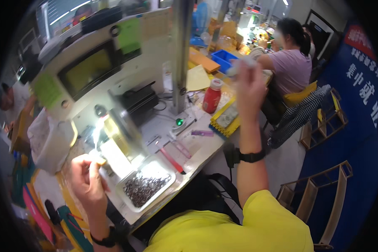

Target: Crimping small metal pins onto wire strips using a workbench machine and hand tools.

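Note:
My left hand (88, 180) is by the bright lamp at the work table's left, thumb and forefinger pinched together. A small yellowish spot shows at the fingertips, too glare-lit to make out. Just right of it, a white tray (170, 183) contains a heap of small dark metal pieces (145, 189). My right hand (251, 86) is raised past the table's right end, above a yellow box-like holder (236, 126). Motion smears its fingers, and a pale blur (241, 66) at their tips cannot be identified.
A red bottle (212, 96) with a white cap stands at the table's back right. A red-handled tool (171, 159) and a purple piece (202, 133) lie near the front edge. Behind are a metal post (181, 54) and a blue bin (223, 60). A co-worker (292, 63) sits beyond, right.

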Demonstrator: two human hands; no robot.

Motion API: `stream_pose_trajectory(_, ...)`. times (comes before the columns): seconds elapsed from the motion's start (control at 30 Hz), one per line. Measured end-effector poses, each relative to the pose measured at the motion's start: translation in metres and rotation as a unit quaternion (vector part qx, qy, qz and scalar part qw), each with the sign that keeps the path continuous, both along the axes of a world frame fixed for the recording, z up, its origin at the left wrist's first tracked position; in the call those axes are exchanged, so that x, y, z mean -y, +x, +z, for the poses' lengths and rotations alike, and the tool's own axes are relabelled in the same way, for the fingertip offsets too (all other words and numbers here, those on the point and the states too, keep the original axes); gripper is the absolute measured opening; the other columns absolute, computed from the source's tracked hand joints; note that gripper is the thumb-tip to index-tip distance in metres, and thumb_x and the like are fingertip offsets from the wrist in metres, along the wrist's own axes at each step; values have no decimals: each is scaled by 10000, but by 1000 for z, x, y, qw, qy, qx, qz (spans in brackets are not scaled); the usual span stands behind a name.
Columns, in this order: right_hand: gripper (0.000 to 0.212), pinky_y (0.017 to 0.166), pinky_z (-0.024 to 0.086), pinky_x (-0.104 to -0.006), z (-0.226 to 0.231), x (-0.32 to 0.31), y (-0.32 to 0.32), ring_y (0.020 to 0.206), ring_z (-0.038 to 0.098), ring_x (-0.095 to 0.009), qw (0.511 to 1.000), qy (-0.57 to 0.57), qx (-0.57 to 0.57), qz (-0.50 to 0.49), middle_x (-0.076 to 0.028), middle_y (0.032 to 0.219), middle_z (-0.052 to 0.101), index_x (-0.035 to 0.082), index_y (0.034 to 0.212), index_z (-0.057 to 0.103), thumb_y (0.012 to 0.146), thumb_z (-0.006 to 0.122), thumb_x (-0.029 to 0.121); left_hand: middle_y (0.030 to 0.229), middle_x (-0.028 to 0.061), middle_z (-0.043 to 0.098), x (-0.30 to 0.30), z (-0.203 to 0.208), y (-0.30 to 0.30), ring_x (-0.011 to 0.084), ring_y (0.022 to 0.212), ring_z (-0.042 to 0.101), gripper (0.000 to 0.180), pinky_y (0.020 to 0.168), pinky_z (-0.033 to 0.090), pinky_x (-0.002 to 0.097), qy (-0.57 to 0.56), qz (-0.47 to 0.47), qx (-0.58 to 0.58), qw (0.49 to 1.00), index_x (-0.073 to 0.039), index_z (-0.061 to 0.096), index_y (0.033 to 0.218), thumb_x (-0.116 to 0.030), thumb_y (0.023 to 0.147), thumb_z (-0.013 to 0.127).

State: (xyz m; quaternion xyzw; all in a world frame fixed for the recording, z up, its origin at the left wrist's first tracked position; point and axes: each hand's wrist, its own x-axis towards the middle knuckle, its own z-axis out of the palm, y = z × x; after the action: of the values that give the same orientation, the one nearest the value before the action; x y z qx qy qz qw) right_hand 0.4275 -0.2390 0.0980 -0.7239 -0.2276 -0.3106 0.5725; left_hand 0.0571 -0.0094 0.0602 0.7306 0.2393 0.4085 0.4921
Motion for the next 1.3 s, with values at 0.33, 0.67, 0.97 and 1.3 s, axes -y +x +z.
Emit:
stream_pose_trajectory(0.33, 229, 538, 549, -237, 11, -95, -215, 691, 719, -109, 833, 133, -164, 511, -148, 1014, 791, -25, 1242, 569, 1093, 682, 107, 1084, 94, 712, 4, -2, 6, 56, 597, 542, 51, 538, 443, 203, -48, -86, 69, 993, -21, 561, 1176, -40, 1130, 553)
stream_pose_trajectory(0.67, 290, 577, 575, -243, -9, -131, -218, 659, 731, -88, 885, 115, -88, 443, -88, 840, 752, -33, 1232, 557, 1048, 743, 91, 1063, 88, 697, 1, -5, 2, 55, 615, 561, 69, 554, 453, 205, -40, -85, 71, 993, -3, 562, 1195, -33, 1134, 554)
stream_pose_trajectory(0.97, 307, 580, 573, -245, -7, -129, -214, 654, 732, -84, 896, 67, -86, 430, -84, 828, 761, -30, 1247, 556, 1046, 748, 100, 1065, 88, 704, 1, -7, 4, 51, 616, 558, 60, 559, 452, 200, -27, -81, 71, 994, -5, 561, 1188, -41, 1140, 554)
stream_pose_trajectory(1.3, 300, 560, 561, -252, -3, -127, -216, 626, 735, -98, 900, 74, -74, 422, -86, 794, 753, -27, 1239, 563, 1047, 744, 117, 1065, 94, 705, 1, -7, 5, 58, 611, 564, 63, 556, 466, 203, -27, -84, 77, 993, -7, 557, 1193, -41, 1141, 552)
